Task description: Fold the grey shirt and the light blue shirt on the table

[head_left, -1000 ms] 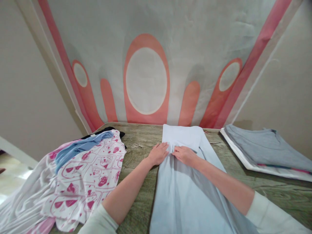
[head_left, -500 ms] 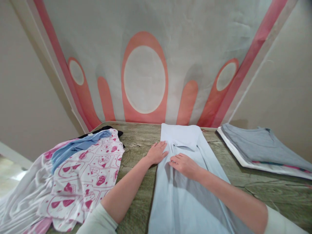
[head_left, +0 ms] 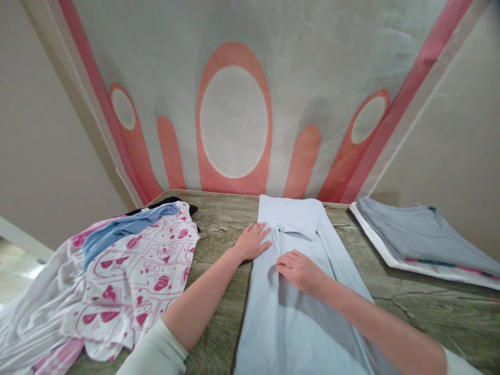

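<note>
A pale blue shirt (head_left: pixel 300 323) lies lengthwise in front of me, its sides folded into a long strip, with a sleeve-like flap (head_left: pixel 299 224) near the far end. My left hand (head_left: pixel 252 242) rests flat on its left edge, fingers spread. Closer to the middle, my right hand (head_left: pixel 300 271) has its fingers curled and pinched at a ridge in the cloth. The fingertips of the right hand are partly hidden.
A loose heap of clothes lies on the left: a white shirt with pink prints (head_left: pixel 156 281), a blue piece (head_left: pixel 125 232) and black cloth. Folded clothes, a grey shirt (head_left: pixel 417 232) on top, are at the right. Behind the wooden table (head_left: pixel 219 224) stands a wall.
My right hand has shifted slightly right along the shirt, away from the left hand. My left hand stays flat at the shirt's left edge. The camera view has moved a little.
</note>
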Demonstrator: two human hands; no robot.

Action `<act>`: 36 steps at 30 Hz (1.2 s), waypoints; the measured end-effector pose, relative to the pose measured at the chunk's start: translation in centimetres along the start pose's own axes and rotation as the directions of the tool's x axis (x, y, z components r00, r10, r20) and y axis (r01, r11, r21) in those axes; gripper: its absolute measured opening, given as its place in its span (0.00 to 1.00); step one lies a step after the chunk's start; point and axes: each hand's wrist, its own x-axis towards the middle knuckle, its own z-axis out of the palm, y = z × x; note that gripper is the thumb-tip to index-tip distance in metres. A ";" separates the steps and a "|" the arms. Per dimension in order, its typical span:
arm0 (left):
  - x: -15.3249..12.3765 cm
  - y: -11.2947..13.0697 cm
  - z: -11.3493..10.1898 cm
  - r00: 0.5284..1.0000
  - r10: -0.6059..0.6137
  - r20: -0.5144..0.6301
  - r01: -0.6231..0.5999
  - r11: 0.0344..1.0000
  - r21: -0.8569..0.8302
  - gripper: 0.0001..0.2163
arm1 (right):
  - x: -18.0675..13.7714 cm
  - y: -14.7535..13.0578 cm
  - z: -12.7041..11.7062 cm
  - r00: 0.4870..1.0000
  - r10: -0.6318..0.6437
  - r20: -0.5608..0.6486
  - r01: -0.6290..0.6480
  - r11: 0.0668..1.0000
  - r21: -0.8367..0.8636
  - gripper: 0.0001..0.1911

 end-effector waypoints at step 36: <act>-0.1 3.5 0.5 0.998 0.035 0.051 -0.034 0.999 -0.025 0.29 | -11.2 5.9 1.8 0.670 0.706 0.230 -0.712 0.699 -0.071 0.38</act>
